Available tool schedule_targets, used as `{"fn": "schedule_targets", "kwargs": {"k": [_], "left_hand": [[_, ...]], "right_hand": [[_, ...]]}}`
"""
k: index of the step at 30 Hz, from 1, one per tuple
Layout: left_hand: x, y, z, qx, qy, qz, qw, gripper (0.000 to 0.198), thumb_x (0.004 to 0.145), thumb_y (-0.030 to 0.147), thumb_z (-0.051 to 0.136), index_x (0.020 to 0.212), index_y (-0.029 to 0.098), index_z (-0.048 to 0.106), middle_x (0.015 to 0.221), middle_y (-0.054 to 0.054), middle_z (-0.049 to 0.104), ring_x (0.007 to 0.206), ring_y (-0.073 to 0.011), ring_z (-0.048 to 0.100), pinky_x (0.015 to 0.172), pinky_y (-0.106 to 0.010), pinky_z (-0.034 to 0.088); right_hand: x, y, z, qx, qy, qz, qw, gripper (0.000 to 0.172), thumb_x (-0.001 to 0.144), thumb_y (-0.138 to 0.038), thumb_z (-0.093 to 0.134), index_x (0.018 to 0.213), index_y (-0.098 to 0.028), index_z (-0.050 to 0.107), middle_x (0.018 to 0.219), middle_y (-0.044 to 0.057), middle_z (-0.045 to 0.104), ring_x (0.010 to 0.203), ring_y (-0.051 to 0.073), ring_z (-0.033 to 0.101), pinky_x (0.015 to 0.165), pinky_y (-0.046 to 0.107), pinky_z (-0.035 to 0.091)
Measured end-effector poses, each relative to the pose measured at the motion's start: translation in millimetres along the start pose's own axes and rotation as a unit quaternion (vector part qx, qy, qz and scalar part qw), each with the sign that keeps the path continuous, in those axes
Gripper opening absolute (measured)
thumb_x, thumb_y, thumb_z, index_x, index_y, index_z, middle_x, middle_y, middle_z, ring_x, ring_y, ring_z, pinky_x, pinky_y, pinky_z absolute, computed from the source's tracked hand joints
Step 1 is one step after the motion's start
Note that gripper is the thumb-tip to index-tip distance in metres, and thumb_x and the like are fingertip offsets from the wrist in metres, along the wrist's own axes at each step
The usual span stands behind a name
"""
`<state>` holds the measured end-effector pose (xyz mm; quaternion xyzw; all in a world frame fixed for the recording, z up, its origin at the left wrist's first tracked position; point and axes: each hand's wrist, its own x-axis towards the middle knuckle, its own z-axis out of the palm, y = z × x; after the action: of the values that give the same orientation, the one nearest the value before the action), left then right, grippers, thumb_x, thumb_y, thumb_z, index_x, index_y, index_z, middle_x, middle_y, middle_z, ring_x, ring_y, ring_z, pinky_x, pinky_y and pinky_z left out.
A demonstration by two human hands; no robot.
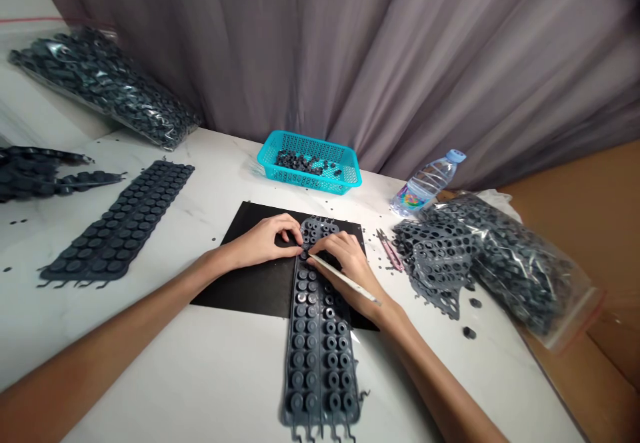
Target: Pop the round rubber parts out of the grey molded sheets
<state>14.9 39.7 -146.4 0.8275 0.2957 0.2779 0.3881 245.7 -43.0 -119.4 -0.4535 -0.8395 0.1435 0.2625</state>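
In the head view, a dark rubber sheet of round caps [311,361] lies lengthwise before the person, its far part on a black mat [260,276] and its near end past the mat's edge over the white table [200,363]. The left hand [273,235] has thumb and forefinger bent close together at the sheet's far part; whether a piece is pinched between them is too small to tell. The right hand [350,263] pinches a slender white tool [350,284], its tip near the left fingertips. Beyond the mat stands a turquoise perforated basket [310,182] with small black pieces [297,162] in it. To the right, pink-handled snips [393,251] lie beside sheets full of holes [440,260], near a tilted water bottle [425,183] and a clear plastic bag of dark pieces [525,263]. To the left lie a second capped sheet [120,223], a blurred dark heap [30,173] and another filled bag [115,90], leaning toward a grey curtain [300,43] at the back.
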Motion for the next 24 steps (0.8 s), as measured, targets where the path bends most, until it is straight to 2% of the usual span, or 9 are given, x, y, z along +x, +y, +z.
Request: {"fn": "schedule_targets", "kwargs": {"k": [10,17,24], "left_hand": [[-0.5,0.9,0.5,-0.004,0.006,0.001,1.0,0.01,0.083,0.025,0.072,0.092,0.02,0.073,0.11,-0.006,0.067,0.097,-0.0191,0.064,0.085,-0.034,0.053],[-0.7,2.6,1.3,-0.003,0.011,0.006,1.0,0.01,0.083,0.024,0.07,0.093,0.019,0.072,0.109,-0.006,0.067,0.098,-0.0192,0.064,0.083,-0.034,0.052],[-0.3,0.7,1.8,-0.004,-0.001,0.005,1.0,0.013,0.083,0.023,0.07,0.096,0.02,0.071,0.11,-0.006,0.066,0.099,-0.0198,0.063,0.084,-0.035,0.053]], "right_hand": [[0.4,2.7,3.8,-0.043,0.008,-0.008,0.999,0.019,0.102,-0.043,0.057,0.104,-0.025,0.065,0.106,0.004,0.071,0.103,0.024,0.057,0.096,0.042,0.041],[2.2,-2.8,6.0,-0.131,-0.021,-0.041,0.99,0.028,0.107,-0.038,0.048,0.124,-0.023,0.063,0.114,0.01,0.068,0.106,0.026,0.058,0.094,0.043,0.042],[2.6,9.5,23.1,-0.247,0.025,-0.09,0.965,0.025,0.108,-0.031,0.047,0.121,-0.019,0.064,0.108,0.01,0.071,0.099,0.026,0.059,0.088,0.042,0.041]]}}
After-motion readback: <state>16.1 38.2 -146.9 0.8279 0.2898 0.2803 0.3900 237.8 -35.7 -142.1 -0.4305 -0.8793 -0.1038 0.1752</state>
